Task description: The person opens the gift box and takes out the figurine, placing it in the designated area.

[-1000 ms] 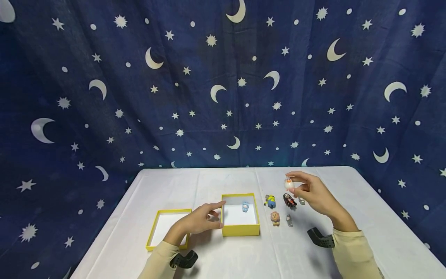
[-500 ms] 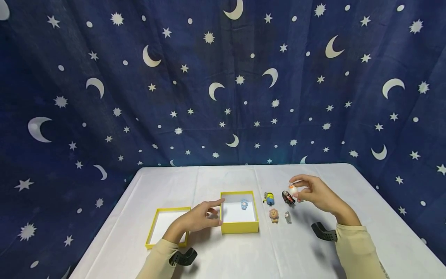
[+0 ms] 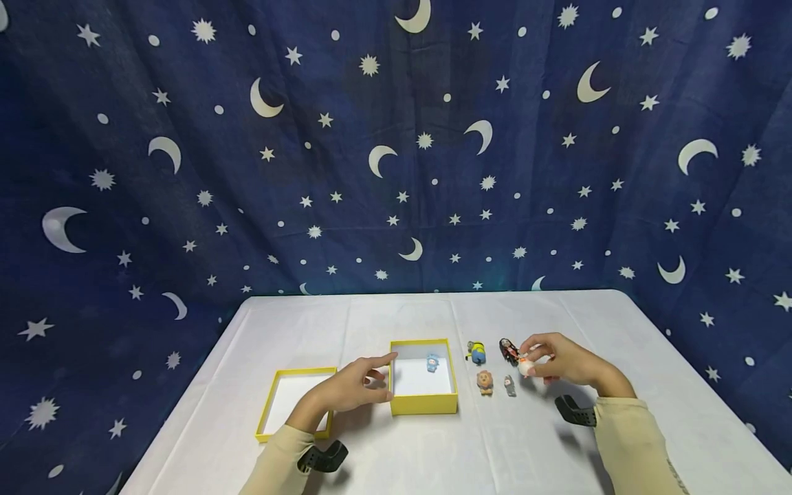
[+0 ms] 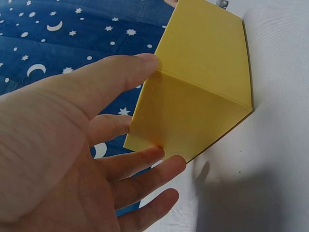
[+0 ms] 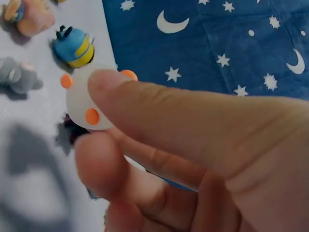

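Observation:
My right hand point(image 3: 563, 359) pinches a small white round toy figure with orange spots point(image 5: 78, 99) between thumb and fingers. The hand is low over the table's right side, beside a dark-haired doll figure point(image 3: 509, 351). Whether the white toy touches the table I cannot tell. With extended fingers, my left hand point(image 3: 353, 385) touches the left side of a yellow box point(image 3: 423, 404). In the left wrist view its thumb lies at the box's point(image 4: 203, 53) edge, several fingers by the wall. A light-blue figurine point(image 3: 432, 363) lies inside the box.
A blue-and-yellow minion figure point(image 3: 476, 353), a lion-like figure point(image 3: 485, 382) and a grey figurine point(image 3: 510, 386) lie right of the box. The yellow-rimmed lid point(image 3: 265, 412) lies to its left, partly behind my left arm. A starry curtain point(image 3: 346, 158) hangs behind the white-covered table point(image 3: 396, 313).
My right hand has lowered with the white toy toward the table, past the dark-haired doll. A small grey item right of that doll is now hidden. The left hand stays at the box.

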A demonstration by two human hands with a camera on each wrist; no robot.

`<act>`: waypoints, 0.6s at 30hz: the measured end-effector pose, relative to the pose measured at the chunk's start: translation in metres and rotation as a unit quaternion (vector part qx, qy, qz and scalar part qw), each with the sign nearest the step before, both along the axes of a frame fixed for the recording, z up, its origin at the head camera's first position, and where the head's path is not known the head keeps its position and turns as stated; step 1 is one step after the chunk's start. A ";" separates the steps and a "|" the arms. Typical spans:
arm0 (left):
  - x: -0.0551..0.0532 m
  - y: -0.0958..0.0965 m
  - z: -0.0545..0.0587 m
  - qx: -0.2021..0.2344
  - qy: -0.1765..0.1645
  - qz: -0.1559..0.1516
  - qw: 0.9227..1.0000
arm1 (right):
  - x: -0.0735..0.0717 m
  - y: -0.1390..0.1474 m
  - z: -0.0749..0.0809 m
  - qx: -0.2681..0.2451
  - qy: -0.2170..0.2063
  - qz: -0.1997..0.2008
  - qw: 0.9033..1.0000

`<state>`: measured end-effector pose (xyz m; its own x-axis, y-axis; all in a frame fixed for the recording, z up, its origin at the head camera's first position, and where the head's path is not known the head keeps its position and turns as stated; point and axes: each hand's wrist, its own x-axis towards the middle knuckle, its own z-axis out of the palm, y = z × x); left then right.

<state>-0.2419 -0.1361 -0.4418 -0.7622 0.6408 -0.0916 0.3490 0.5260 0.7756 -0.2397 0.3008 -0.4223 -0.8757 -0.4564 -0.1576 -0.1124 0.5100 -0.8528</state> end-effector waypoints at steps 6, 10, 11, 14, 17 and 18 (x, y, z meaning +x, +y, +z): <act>0.000 -0.001 0.001 0.001 -0.004 0.002 1.000 | -0.001 0.005 -0.006 0.010 -0.006 0.005 1.000; 0.000 -0.001 0.002 -0.002 -0.003 0.004 1.000 | -0.001 0.008 -0.009 0.023 -0.001 -0.003 1.000; 0.000 -0.001 0.002 -0.001 -0.004 0.003 1.000 | -0.001 0.009 -0.009 0.028 0.000 -0.006 1.000; 0.000 -0.001 0.001 0.000 -0.004 0.002 1.000 | -0.001 0.010 -0.011 0.041 -0.007 -0.018 0.999; 0.000 -0.001 0.000 0.000 -0.004 0.002 1.000 | -0.002 0.010 -0.013 0.044 -0.014 -0.017 0.999; 0.000 -0.001 0.000 0.001 -0.004 0.002 1.000 | -0.002 0.011 -0.014 0.043 -0.016 -0.015 0.999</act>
